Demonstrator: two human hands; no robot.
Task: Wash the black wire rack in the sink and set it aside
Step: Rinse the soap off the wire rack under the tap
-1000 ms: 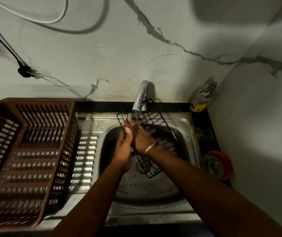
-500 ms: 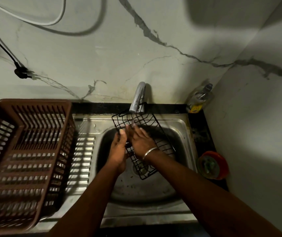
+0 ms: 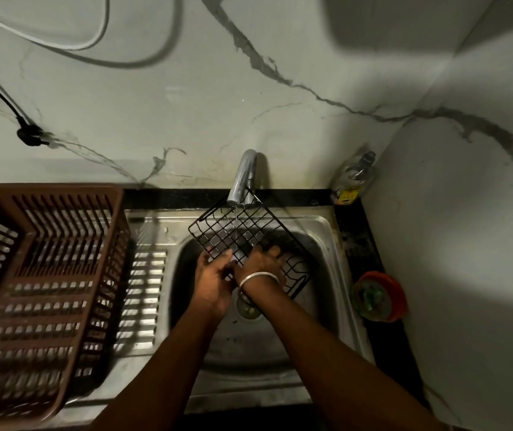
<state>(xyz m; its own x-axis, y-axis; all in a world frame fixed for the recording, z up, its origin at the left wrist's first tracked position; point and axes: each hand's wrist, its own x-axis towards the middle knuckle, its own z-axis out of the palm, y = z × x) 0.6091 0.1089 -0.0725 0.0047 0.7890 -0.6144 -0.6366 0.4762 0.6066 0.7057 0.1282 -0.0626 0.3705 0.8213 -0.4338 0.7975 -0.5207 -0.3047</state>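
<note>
The black wire rack [image 3: 233, 227] hangs tilted over the steel sink [image 3: 320, 225], its far edge just under the tap [image 3: 242, 178]. A thin stream of water falls through its grid. My left hand [image 3: 214, 278] holds the rack's near left edge from below. My right hand [image 3: 263, 262], with a silver bangle at the wrist, lies on top of the grid, its fingers curled over the wires. Both hands hide the near part of the rack.
A brown plastic dish basket [image 3: 40, 275] stands on the ribbed drainboard [image 3: 143, 290] at the left. A clear bottle [image 3: 354, 178] stands in the back right corner. A red-rimmed round container [image 3: 379, 297] sits on the black counter right of the sink.
The rack has turned and lifted so more of its grid sits under the tap. Both hands have slid down towards its near edge.
</note>
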